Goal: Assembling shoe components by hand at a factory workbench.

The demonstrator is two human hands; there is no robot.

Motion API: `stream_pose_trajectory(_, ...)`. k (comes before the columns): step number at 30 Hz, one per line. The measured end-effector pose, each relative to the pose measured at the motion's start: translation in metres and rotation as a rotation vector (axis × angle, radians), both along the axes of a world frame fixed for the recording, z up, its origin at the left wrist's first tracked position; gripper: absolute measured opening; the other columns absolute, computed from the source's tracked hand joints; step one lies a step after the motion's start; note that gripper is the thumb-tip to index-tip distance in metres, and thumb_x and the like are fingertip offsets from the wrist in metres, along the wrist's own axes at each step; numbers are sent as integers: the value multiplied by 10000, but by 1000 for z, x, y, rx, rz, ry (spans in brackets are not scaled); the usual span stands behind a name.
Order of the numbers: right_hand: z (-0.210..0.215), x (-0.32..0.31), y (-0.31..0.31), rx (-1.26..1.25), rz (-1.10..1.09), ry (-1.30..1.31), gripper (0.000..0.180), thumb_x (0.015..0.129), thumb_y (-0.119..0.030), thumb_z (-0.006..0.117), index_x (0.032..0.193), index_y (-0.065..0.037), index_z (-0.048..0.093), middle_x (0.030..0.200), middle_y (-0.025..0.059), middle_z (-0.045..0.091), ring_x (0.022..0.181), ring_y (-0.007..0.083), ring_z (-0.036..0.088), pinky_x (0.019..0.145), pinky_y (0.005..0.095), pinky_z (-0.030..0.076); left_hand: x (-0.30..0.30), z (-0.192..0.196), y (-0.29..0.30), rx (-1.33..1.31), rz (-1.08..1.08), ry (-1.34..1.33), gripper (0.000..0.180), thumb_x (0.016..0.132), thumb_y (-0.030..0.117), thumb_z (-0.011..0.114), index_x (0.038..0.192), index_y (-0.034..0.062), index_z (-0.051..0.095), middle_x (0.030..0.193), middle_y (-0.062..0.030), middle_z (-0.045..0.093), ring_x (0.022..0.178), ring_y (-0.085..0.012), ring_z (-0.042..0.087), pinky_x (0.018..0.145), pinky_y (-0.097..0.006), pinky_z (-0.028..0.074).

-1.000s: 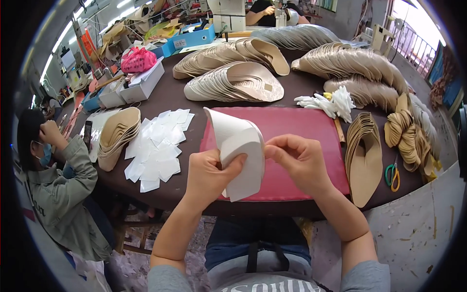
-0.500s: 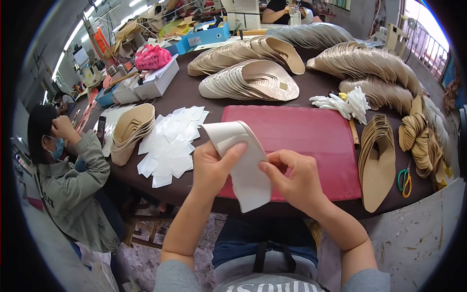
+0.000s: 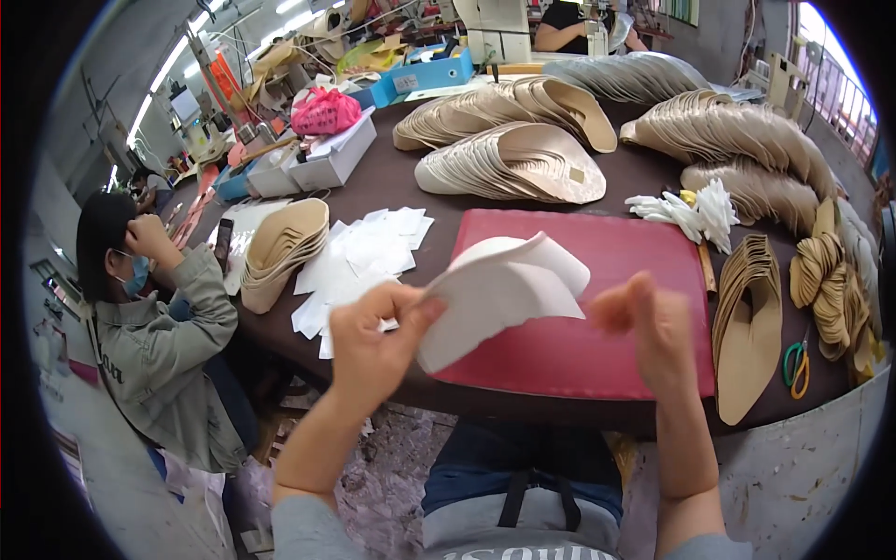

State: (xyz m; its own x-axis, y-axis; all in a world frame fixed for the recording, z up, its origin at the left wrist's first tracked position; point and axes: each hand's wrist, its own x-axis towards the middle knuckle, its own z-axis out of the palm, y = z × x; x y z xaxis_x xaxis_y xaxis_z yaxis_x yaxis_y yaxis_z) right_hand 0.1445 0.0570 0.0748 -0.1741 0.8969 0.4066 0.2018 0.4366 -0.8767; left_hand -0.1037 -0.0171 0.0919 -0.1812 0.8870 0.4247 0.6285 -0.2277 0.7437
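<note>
A white, curved shoe upper piece [image 3: 499, 303] is in the air over the red mat [image 3: 597, 369], bent so that its far part arches over. My left hand [image 3: 378, 336] pinches its left end between thumb and fingers. Off to the right of the piece, and apart from it, is my right hand [image 3: 653, 331]. Motion smears its fingers, and nothing shows in them. Left of the mat, white paper-like patches [image 3: 359, 257] lie in a loose pile. Beside them stands a nested stack of beige shoe upper pieces [image 3: 285, 252].
More stacked shoe uppers [image 3: 509, 163] line the table's far side. On the right are white gloves [image 3: 691, 213], a tan stack [image 3: 749, 327] and scissors [image 3: 796, 369] with green and orange handles. A seated co-worker [image 3: 168, 327] is at the left, near white boxes [image 3: 331, 159].
My right hand has come off the shoe upper piece and moved right. The piece has swung from hanging down to stretching rightward, still in my left hand. The view has shifted slightly left.
</note>
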Motion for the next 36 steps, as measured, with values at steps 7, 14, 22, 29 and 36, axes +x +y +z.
stream_pose_trajectory(7, -41, -23, -1, -481, 319, 490, 140, 881, -87, 658, 833, 44, 671, 713, 53, 637, 590, 83, 508, 540, 202, 416, 24, -15, 16, -153, -178, -281, 145, 870, 123, 633, 922, 2, 693, 672, -30, 644, 565, -96, 530, 530, -190, 414)
stream_pose_trajectory(14, -46, -48, -30, -316, 196, 391, 182, 887, -77, 648, 810, 85, 680, 661, 66, 636, 563, 76, 527, 505, 173, 407, 13, -33, 14, -245, -250, -191, 185, 856, 132, 651, 968, -8, 700, 663, -36, 645, 555, -95, 515, 505, -195, 391)
stream_pose_trajectory(22, -53, -48, -13, -139, -13, 319, 203, 909, -83, 630, 907, 116, 665, 674, 73, 623, 514, 92, 522, 489, 186, 436, 8, -44, -8, -198, -184, -402, 191, 871, 125, 634, 955, -37, 694, 649, -28, 628, 539, -77, 453, 518, -198, 373)
stream_pose_trajectory(29, -56, -58, -17, -60, -7, 378, 215, 924, -104, 621, 933, 106, 661, 692, 84, 636, 488, 102, 530, 484, 186, 455, -9, -36, -14, -307, -68, -245, 219, 894, 181, 588, 934, 8, 716, 628, -31, 630, 550, -113, 448, 558, -238, 392)
stream_pose_trajectory(36, -41, -48, 4, -406, 160, 821, 195, 921, -100, 606, 923, 85, 670, 745, 88, 660, 624, 109, 595, 589, 209, 482, 34, -69, -58, -249, -758, -534, 290, 958, 244, 500, 949, 33, 698, 776, -102, 695, 694, -202, 639, 739, -296, 489)
